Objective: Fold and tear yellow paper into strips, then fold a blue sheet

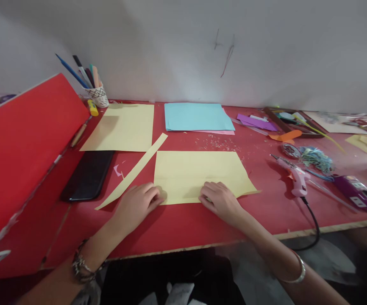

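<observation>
A pale yellow sheet of paper (196, 169) lies on the red tabletop in front of me, its right near corner lifting slightly. My left hand (141, 198) is at its near left corner, fingers curled and pinching the edge. Along the near edge, right of the middle, my right hand (219, 199) also has its fingers closed at the paper, with the fingertips partly hidden. A narrow yellow paper strip (139, 167) lies diagonally beside my left hand. Behind it rests a second yellow sheet (126, 127).
Left are a black phone (90, 176), a red board (27, 148) and a pen cup (99, 96). Blue paper sheets (199, 116) lie near the wall. A pink hot glue gun (294, 176), a shredded bundle (315, 159), a purple box (355, 190) and a tray (272, 118) occupy the right.
</observation>
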`<state>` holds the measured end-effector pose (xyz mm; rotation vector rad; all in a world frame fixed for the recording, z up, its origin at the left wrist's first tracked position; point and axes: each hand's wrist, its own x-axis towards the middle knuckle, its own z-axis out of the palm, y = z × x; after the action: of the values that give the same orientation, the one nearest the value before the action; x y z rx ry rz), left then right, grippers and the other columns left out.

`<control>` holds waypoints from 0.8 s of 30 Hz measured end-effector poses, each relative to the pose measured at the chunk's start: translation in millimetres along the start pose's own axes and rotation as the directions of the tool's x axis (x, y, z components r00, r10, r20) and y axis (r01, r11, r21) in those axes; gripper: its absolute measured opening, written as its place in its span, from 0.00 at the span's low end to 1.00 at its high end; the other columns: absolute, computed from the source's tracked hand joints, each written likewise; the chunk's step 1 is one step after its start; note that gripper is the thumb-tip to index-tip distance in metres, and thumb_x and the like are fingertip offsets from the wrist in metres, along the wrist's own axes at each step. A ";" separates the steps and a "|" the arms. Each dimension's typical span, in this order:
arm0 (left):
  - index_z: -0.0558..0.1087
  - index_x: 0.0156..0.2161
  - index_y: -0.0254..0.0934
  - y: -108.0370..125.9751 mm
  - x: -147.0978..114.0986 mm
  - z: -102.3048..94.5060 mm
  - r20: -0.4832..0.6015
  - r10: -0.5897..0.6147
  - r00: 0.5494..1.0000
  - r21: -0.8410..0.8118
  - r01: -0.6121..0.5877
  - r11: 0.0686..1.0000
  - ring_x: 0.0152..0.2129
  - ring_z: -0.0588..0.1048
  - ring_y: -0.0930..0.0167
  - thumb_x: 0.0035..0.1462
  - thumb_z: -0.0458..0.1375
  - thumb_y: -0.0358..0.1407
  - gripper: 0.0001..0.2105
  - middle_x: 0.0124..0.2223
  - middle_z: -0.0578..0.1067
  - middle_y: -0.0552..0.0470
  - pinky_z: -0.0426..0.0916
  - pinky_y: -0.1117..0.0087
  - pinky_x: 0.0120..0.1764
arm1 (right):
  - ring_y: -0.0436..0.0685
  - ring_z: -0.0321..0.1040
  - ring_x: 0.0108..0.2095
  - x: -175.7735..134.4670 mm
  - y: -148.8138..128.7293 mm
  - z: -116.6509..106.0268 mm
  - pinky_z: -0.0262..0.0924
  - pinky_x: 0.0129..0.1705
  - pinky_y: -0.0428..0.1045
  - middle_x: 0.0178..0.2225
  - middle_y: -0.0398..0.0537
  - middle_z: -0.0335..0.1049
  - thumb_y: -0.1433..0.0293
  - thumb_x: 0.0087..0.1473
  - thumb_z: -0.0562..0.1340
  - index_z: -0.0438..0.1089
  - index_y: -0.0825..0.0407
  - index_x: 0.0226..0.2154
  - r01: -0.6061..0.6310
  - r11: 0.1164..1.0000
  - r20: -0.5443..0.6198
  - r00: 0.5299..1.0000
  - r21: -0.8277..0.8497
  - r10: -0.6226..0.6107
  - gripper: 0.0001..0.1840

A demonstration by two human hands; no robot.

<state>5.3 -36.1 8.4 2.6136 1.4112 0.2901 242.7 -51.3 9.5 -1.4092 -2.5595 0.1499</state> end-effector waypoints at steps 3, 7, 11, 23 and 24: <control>0.62 0.22 0.37 -5.3 -2.4 2.7 -0.001 0.000 1.000 0.042 0.000 0.999 0.19 0.64 0.75 0.55 0.45 0.37 0.13 0.22 0.64 0.56 0.55 0.75 0.22 | 0.49 0.54 0.23 0.1 0.0 1.0 0.45 0.28 0.45 0.22 0.43 0.59 0.71 0.54 0.47 0.58 0.53 0.21 -0.005 1.000 -0.010 1.000 -0.001 0.005 0.13; 0.66 0.27 0.36 -3.1 -3.2 2.1 -0.017 0.028 0.999 0.101 -0.026 0.995 0.21 0.67 0.72 0.56 0.45 0.34 0.11 0.25 0.67 0.53 0.58 0.73 0.23 | 0.48 0.54 0.23 0.4 -0.1 1.0 0.45 0.28 0.45 0.22 0.43 0.59 0.72 0.53 0.48 0.58 0.53 0.21 -0.009 1.000 0.005 1.000 -0.002 0.009 0.12; 0.66 0.41 0.37 15.0 -4.6 1.7 -0.034 0.206 0.978 0.118 -0.201 0.972 0.34 0.70 0.70 0.55 0.40 0.25 0.15 0.37 0.72 0.49 0.63 0.70 0.34 | 0.48 0.55 0.23 0.6 -0.9 0.6 0.45 0.28 0.45 0.22 0.43 0.60 0.72 0.53 0.49 0.58 0.53 0.21 -0.018 1.000 0.010 1.000 -0.008 0.018 0.12; 0.54 0.55 0.33 75.1 -24.1 27.4 -0.018 0.203 0.979 0.039 -0.202 0.979 0.52 0.57 0.63 0.54 0.38 0.51 0.29 0.56 0.60 0.46 0.49 0.55 0.52 | 0.49 0.56 0.24 0.1 -1.3 1.3 0.46 0.29 0.45 0.22 0.43 0.60 0.71 0.52 0.52 0.59 0.53 0.21 -0.025 1.000 -0.014 1.000 -0.002 0.025 0.11; 0.54 0.56 0.34 72.7 -26.7 27.2 -0.028 0.192 0.981 0.053 -0.191 0.980 0.52 0.56 0.63 0.54 0.38 0.51 0.30 0.56 0.60 0.46 0.49 0.55 0.52 | 0.49 0.56 0.24 -0.1 -1.3 1.1 0.46 0.29 0.45 0.22 0.43 0.60 0.71 0.52 0.51 0.59 0.53 0.21 -0.029 1.000 -0.012 0.999 0.003 0.029 0.11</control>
<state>56.2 -99.2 -4.0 2.8028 1.1913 0.3268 241.4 -52.0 8.6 -1.4427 -2.5290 0.1490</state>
